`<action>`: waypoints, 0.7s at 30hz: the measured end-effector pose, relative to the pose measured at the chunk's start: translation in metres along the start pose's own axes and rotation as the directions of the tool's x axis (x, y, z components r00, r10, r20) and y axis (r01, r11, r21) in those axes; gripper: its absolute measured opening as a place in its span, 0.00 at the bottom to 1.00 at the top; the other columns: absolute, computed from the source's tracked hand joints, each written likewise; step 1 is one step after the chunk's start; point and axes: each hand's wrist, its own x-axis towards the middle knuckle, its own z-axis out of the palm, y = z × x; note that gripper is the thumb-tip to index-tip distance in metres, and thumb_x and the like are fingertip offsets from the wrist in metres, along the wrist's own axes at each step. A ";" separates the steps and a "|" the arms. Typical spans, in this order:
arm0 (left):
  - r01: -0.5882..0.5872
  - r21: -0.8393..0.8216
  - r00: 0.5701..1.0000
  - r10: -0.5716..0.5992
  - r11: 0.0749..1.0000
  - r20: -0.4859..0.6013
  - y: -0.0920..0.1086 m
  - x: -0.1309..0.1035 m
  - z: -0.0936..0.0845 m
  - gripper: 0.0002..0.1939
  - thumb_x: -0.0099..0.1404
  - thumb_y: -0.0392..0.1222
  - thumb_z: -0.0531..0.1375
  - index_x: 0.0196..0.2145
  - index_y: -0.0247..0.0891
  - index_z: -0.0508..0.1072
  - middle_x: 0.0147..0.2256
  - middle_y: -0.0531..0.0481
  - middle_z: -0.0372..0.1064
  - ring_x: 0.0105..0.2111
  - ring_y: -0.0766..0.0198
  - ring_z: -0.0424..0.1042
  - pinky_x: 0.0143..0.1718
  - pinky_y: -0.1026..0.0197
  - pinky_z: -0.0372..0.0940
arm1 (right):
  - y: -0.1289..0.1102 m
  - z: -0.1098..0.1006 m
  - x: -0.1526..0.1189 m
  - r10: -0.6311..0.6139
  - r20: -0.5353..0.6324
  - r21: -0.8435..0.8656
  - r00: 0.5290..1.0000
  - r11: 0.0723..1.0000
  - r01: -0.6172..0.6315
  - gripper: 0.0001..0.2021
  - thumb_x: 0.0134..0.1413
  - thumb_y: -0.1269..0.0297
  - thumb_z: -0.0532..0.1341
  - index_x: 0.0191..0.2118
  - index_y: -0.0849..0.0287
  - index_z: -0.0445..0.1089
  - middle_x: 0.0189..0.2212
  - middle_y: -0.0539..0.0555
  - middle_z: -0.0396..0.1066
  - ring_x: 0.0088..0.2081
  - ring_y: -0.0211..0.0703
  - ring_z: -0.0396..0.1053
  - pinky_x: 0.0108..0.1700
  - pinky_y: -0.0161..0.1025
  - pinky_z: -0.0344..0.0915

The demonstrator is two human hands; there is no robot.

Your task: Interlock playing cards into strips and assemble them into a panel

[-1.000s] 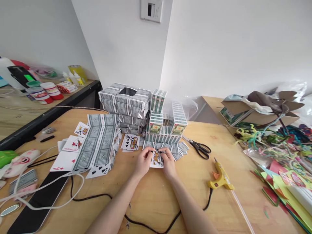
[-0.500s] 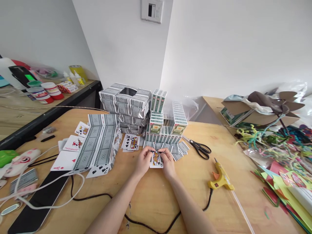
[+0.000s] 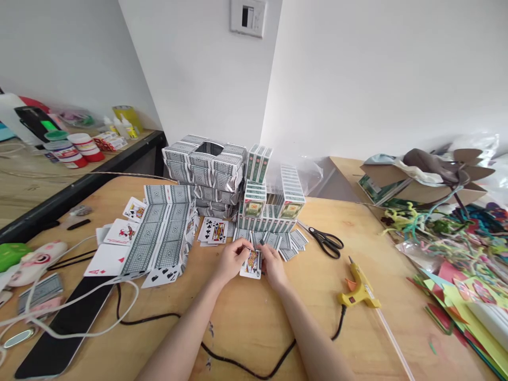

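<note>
At a wooden table (image 3: pixel 246 323), the left hand (image 3: pixel 234 259) pinches the far edge of a face-up queen playing card (image 3: pixel 251 264), set between both hands; whether the right hand's (image 3: pixel 275 264) curled fingers grip it too, one cannot tell. Uneven pressure could crease the card. A forearm catching the black cord (image 3: pixel 151 318) beneath could drag the yellow glue gun (image 3: pixel 359 293) sideways.

Playing card (image 3: pixel 251 266) partly hidden by the left hand (image 3: pixel 233 263) and right hand (image 3: pixel 274 264), small dark thing (image 3: pixel 262 242) at the right fingertips too small to tell, forearms (image 3: pixel 198 312) cropped below, black cord (image 3: pixel 238 365) passing behind them, clear rod (image 3: pixel 392 344) cut off at the bottom, wall panel (image 3: pixel 256 21) cut off above
</note>
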 end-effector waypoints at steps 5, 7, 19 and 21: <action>0.005 -0.004 0.998 -0.005 1.000 0.057 0.002 0.002 -0.004 0.08 0.56 0.37 0.50 0.29 0.37 0.69 0.26 0.55 0.64 0.22 0.71 0.58 0.24 0.69 0.55 | 0.003 -0.003 0.003 0.012 0.094 0.000 0.996 1.000 -0.012 0.16 0.42 0.50 0.60 0.25 0.58 0.59 0.14 0.42 0.55 0.14 0.30 0.48 0.16 0.30 0.45; 0.031 -0.015 0.999 -0.030 0.999 0.043 0.003 0.003 -0.003 0.09 0.56 0.38 0.51 0.31 0.37 0.70 0.28 0.54 0.66 0.24 0.71 0.60 0.25 0.69 0.56 | 0.000 -0.003 0.003 -0.059 0.063 -0.033 0.996 0.998 0.061 0.16 0.42 0.50 0.61 0.24 0.59 0.59 0.15 0.43 0.56 0.15 0.30 0.50 0.18 0.29 0.48; 0.088 -0.073 0.984 -0.098 0.993 -0.146 0.000 0.004 0.012 0.11 0.53 0.45 0.57 0.31 0.35 0.71 0.30 0.49 0.70 0.29 0.64 0.69 0.32 0.63 0.62 | 0.005 -0.005 0.005 -0.302 0.000 -0.269 0.953 0.918 0.290 0.12 0.49 0.54 0.56 0.29 0.59 0.63 0.21 0.48 0.63 0.23 0.36 0.60 0.26 0.33 0.57; 0.113 -0.089 0.973 -0.128 0.990 -0.192 -0.002 0.005 0.014 0.10 0.52 0.45 0.58 0.29 0.35 0.71 0.29 0.49 0.71 0.29 0.63 0.69 0.32 0.63 0.62 | 0.003 -0.004 0.004 -0.306 0.045 -0.242 0.951 0.920 0.307 0.11 0.49 0.55 0.56 0.30 0.59 0.63 0.22 0.49 0.64 0.24 0.37 0.62 0.27 0.33 0.58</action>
